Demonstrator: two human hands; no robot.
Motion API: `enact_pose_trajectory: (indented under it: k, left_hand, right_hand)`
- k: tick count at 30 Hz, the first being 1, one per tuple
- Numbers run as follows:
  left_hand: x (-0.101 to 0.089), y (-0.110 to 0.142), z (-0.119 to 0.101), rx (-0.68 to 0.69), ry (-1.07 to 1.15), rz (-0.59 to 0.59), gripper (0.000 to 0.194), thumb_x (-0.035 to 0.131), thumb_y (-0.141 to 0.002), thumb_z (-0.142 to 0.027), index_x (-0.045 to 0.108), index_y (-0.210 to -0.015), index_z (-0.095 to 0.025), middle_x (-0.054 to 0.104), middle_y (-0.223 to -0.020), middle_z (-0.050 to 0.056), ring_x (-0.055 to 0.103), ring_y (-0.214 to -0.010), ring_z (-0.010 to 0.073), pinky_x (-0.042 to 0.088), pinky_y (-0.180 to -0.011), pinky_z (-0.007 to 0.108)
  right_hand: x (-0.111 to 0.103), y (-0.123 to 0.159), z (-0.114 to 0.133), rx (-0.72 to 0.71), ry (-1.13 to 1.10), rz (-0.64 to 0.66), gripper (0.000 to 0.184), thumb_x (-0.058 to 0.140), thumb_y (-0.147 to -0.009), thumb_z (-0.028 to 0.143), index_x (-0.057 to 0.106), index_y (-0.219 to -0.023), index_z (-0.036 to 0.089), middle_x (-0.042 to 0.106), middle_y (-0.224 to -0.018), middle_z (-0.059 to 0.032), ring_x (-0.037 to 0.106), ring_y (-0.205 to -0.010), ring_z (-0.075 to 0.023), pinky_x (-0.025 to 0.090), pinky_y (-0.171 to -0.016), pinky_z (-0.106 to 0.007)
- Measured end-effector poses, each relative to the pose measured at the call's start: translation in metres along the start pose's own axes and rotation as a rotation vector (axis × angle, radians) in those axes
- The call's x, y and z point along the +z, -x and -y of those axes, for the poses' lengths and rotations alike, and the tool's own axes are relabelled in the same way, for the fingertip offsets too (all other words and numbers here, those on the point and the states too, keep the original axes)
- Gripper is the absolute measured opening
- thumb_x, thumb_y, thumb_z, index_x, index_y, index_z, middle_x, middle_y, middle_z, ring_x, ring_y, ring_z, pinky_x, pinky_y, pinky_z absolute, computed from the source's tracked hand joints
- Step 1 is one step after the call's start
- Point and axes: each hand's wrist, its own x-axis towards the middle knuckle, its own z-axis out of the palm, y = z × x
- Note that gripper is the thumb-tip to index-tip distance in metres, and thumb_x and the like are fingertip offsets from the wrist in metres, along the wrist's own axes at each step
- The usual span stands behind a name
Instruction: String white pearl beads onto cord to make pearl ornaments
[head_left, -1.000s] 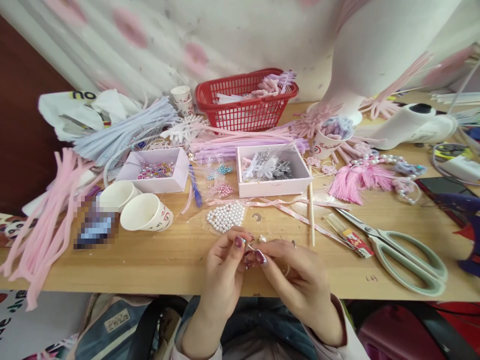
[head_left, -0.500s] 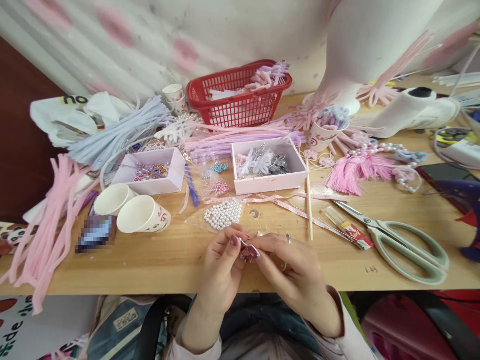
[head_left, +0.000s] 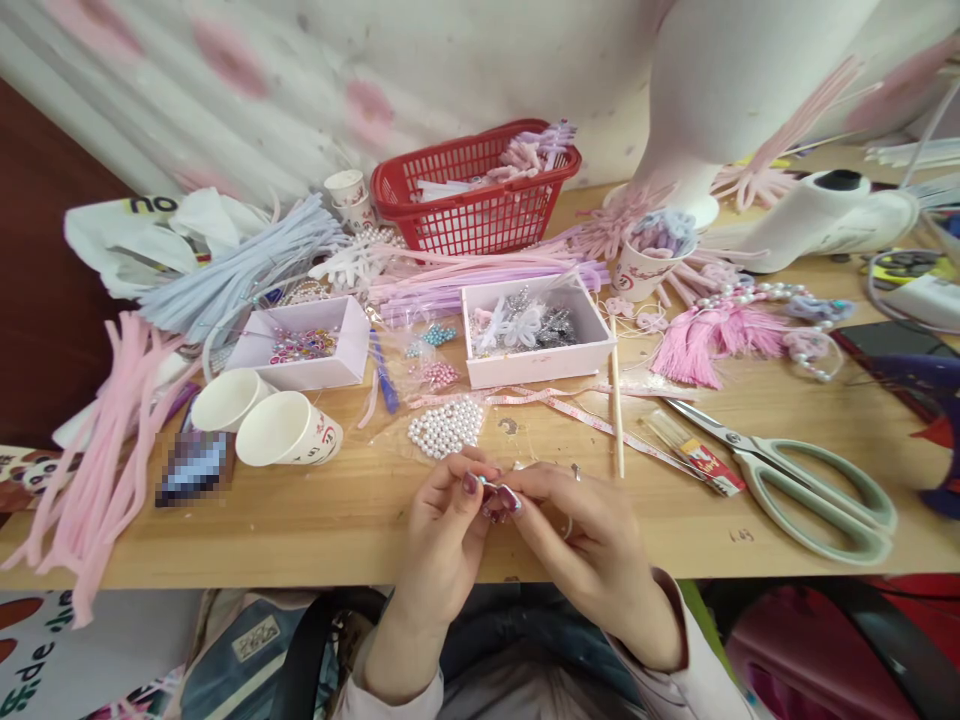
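Both hands work just inside the near edge of the desk (head_left: pixel 315 530), forearms crossing it. The left hand (head_left: pixel 442 525) keeps a narrow grip, thumb against finger, on a small piece (head_left: pixel 484 481) with a pale blue spot; the right hand (head_left: pixel 585 525) pinches it from the other side, its details too small to tell. White beads (head_left: pixel 446 428) lie just beyond the fingertips, limiting forward room. Wood shows leftward to the paper cups (head_left: pixel 289 430) and rightward to the scissors (head_left: pixel 739 443), whose handles near the front edge.
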Motion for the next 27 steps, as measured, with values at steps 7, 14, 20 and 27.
enact_pose_trajectory:
  k: [7, 14, 20, 27]
  left_hand:
    - [0.0014, 0.0011, -0.0003, 0.001, -0.011, -0.041, 0.023, 0.091, -0.068, -0.038, 0.078, -0.071, -0.019, 0.065, -0.082, 0.000, 0.061, -0.066, 0.0079, 0.053, -0.062, 0.018]
    - [0.0012, 0.0015, -0.0003, 0.000, -0.017, -0.064, 0.024, 0.093, -0.065, -0.037, 0.078, -0.070, -0.020, 0.065, -0.082, -0.001, 0.061, -0.066, 0.0068, 0.053, -0.063, 0.017]
    - [0.0013, 0.0021, -0.0004, 0.001, -0.031, -0.080, 0.024, 0.093, -0.065, -0.038, 0.077, -0.070, -0.020, 0.065, -0.081, -0.001, 0.062, -0.065, 0.0077, 0.053, -0.061, 0.018]
    - [0.0010, 0.0019, -0.0001, 0.001, -0.045, -0.100, 0.028, 0.094, -0.063, -0.039, 0.076, -0.069, -0.019, 0.066, -0.081, 0.000, 0.060, -0.064, 0.0086, 0.053, -0.061, 0.020]
  right_hand:
    - [0.0012, 0.0001, 0.0010, 0.015, -0.009, -0.009, 0.018, 0.062, -0.093, 0.009, 0.072, -0.105, 0.019, 0.079, -0.089, -0.0034, 0.073, -0.074, -0.0121, 0.052, -0.068, -0.020]
    - [0.0005, -0.0018, 0.0024, 0.003, 0.000, -0.016, 0.016, 0.061, -0.093, 0.011, 0.072, -0.099, 0.021, 0.077, -0.080, -0.0017, 0.070, -0.066, -0.0131, 0.051, -0.061, -0.022]
    - [0.0009, 0.0006, -0.0004, 0.013, -0.027, 0.010, 0.018, 0.060, -0.095, 0.011, 0.073, -0.103, 0.021, 0.077, -0.082, -0.0028, 0.070, -0.070, -0.0142, 0.052, -0.065, -0.023]
    - [0.0008, 0.0007, 0.0014, 0.013, -0.018, 0.024, 0.019, 0.059, -0.095, 0.011, 0.073, -0.104, 0.022, 0.076, -0.081, -0.0024, 0.070, -0.069, -0.0145, 0.052, -0.064, -0.024]
